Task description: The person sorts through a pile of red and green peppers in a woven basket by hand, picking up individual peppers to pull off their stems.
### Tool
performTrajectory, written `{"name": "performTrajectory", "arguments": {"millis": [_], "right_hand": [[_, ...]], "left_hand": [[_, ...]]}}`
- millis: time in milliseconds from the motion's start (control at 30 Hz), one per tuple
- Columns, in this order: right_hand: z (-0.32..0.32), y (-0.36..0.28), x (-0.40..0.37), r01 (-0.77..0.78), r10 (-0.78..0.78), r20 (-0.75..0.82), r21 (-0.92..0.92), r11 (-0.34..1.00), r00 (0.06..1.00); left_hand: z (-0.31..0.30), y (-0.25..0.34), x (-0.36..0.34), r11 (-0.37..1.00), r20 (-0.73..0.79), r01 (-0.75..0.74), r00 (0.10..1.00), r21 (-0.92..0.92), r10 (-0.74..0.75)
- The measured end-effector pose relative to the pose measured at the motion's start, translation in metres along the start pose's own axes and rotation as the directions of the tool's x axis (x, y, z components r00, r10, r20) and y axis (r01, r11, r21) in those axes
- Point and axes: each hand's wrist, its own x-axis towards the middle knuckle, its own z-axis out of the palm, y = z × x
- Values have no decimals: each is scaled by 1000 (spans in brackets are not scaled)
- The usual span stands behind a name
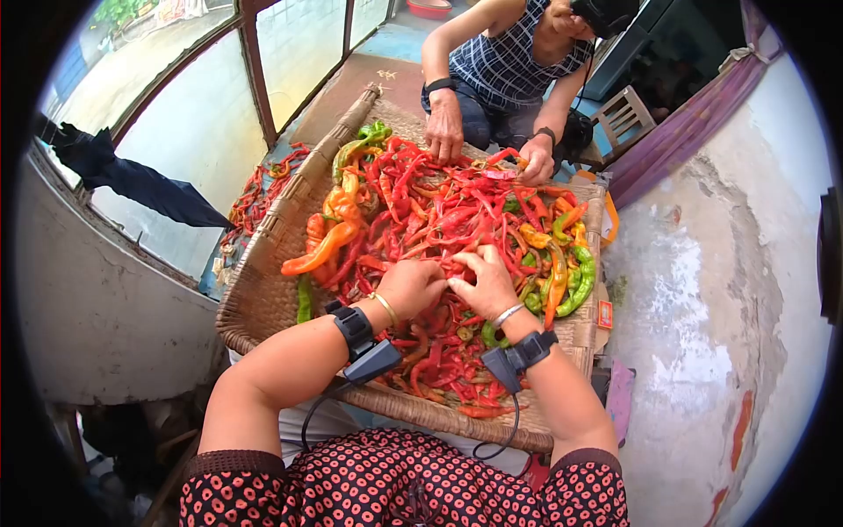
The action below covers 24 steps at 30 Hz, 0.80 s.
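A heap of red chili peppers [439, 206] fills the middle of a large woven basket tray [272, 237]. Over the near part of the heap, my left hand [413, 287] and my right hand [486, 285] meet with fingers curled and pinched close together. Red chilies lie right around and under the fingertips, but what the fingers hold is hidden. Orange peppers [329, 237] are gathered along the tray's left side. Green and orange peppers [571, 277] lie along its right side, beside my right hand.
Across the tray sits another person [518, 79], both hands at the heap's far edge. More red chilies [263, 189] lie on the floor to the left. A folded dark umbrella [149, 176] hangs by the glass panels. A wooden chair [623, 123] and a worn wall [702, 290] are on the right.
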Motion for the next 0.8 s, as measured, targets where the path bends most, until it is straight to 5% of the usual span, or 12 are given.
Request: {"name": "performTrajectory", "arguments": {"millis": [100,167,233,500,633,700,800], "right_hand": [[3,-2,-25,55,-64,53,153,987,997],[-2,-6,-37,64,-83,95,186,981,992],[-8,-9,-47,110,-129,90,186,976,988],[-15,13,-45,33,-10,-77,301,953,997],[-21,18,-40,-90,107,-103,149,985,989],[-20,28,-36,15,-52,-326,-115,993,944],[-22,34,-32,21,-112,-297,-294,956,948]], "left_hand": [[-1,6,2,994,-189,-81,980,-72,67],[-5,10,2,992,-167,-57,985,-112,38],[-8,12,1,967,-202,-246,946,57,253],[4,1,5,965,140,-208,972,158,186],[1,-1,7,968,212,-182,967,172,144],[1,-2,8,971,222,-174,965,166,135],[-3,-4,8,968,238,-191,960,163,150]]}}
